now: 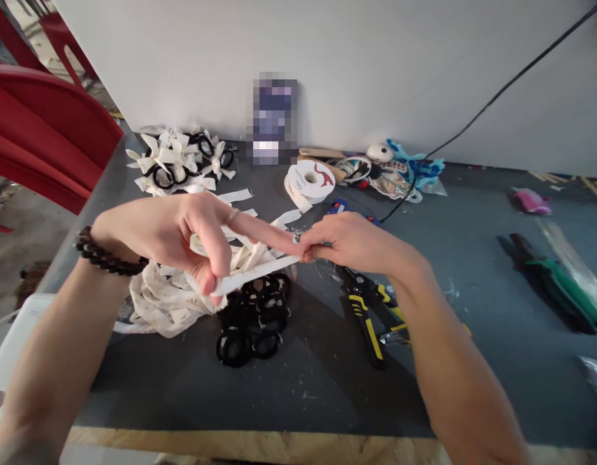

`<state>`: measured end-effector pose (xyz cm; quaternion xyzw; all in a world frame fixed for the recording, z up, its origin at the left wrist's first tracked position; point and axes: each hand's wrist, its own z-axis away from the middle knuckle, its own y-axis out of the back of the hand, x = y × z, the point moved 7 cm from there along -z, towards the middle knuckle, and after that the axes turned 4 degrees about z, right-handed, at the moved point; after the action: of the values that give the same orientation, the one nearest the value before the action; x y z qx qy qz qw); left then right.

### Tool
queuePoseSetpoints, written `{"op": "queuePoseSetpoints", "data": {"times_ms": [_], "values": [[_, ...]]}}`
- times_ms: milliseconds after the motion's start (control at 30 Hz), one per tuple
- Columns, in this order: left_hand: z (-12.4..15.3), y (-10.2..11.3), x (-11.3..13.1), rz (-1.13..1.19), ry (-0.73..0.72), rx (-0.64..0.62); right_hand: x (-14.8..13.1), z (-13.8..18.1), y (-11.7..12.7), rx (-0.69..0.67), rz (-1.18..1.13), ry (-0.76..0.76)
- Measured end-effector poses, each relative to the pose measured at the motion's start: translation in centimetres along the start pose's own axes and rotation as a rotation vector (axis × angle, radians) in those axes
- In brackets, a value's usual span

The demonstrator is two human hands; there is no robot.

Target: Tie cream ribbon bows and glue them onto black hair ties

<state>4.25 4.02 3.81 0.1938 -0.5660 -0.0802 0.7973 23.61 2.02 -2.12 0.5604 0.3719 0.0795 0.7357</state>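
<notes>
A white ribbon (pixel 254 274) is stretched between my two hands above the table. My left hand (pixel 186 229) pinches one end between thumb and a finger, its index finger reaching out to the right hand's fingertips. The other end is pinched in my right hand (pixel 351 239); its fingertips partly hide the ribbon there. Below lie a heap of cut white ribbon strips (pixel 167 303) and a cluster of black hair ties (pixel 252 345). Yellow-and-black pliers (pixel 366 323) lie beneath my right wrist.
Hair ties with white bows (pixel 177 158) are piled at the back left. A ribbon spool (pixel 312 181) stands near a propped phone (pixel 275 119). Green-handled cutters (pixel 559 284) lie at the right. A black cable (pixel 492 100) crosses the back right. A red chair (pixel 51 129) stands left.
</notes>
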Motion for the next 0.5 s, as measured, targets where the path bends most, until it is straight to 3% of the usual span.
{"op": "queuePoseSetpoints", "data": {"times_ms": [167, 300, 367, 500], "values": [[-0.5, -1.5, 0.4, 0.210, -0.086, -0.135, -0.8, 0.0, 0.0, 0.042, -0.110, 0.096], [0.0, -1.7, 0.3, 0.233, -0.088, -0.194, -1.5, 0.8, 0.6, -0.006, -0.320, 0.184], [-0.2, -1.5, -0.1, 0.239, -0.056, -0.156, -2.2, 1.0, 0.9, -0.009, -0.451, 0.234], [-1.8, -1.1, -1.5, 0.157, -0.010, -0.003, -3.2, 0.5, 1.4, 0.179, -0.697, 0.392]]}}
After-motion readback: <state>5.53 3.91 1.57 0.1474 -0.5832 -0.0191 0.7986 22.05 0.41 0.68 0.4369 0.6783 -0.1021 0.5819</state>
